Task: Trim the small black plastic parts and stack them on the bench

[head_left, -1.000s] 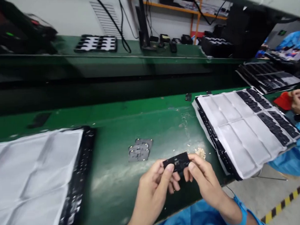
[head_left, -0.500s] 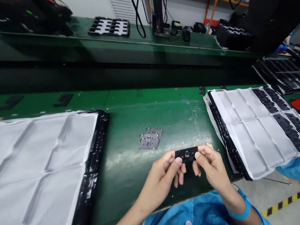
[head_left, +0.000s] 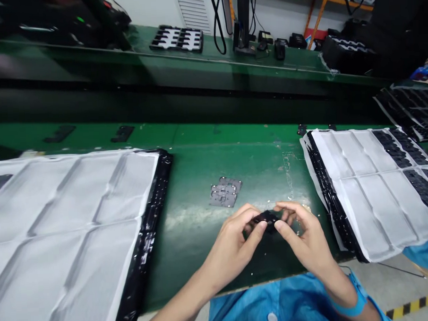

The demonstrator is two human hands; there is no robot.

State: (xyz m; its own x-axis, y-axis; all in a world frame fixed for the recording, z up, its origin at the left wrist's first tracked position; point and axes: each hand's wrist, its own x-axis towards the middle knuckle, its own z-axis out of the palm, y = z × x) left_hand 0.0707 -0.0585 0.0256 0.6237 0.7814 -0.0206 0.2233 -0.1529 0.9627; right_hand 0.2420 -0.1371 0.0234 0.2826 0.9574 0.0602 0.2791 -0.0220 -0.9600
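A small flat black part (head_left: pixel 268 219) is held up over the front of the green bench and now appears turned and blurred. My left hand (head_left: pixel 235 237) grips its left end between thumb and fingers. At the other end, the thumb of my right hand (head_left: pixel 306 239) presses on it, with the fingers curled behind. Just beyond my hands, several thin dark plates (head_left: pixel 225 193) lie overlapping on the bench. What the raised part looks like in detail is not clear.
To the left lies a stack of black trays under white lining (head_left: pixel 74 199). On the right, another lined stack (head_left: pixel 371 186) carries dark plates in some compartments. Loose black pieces (head_left: pixel 122 133) lie along the bright green strip (head_left: pixel 198 133). A raised shelf (head_left: pixel 212 47) runs behind.
The black part has been turned between my hands, so its broad face no longer shows. My right fingers have shifted on it. The camera view has swung slightly left.
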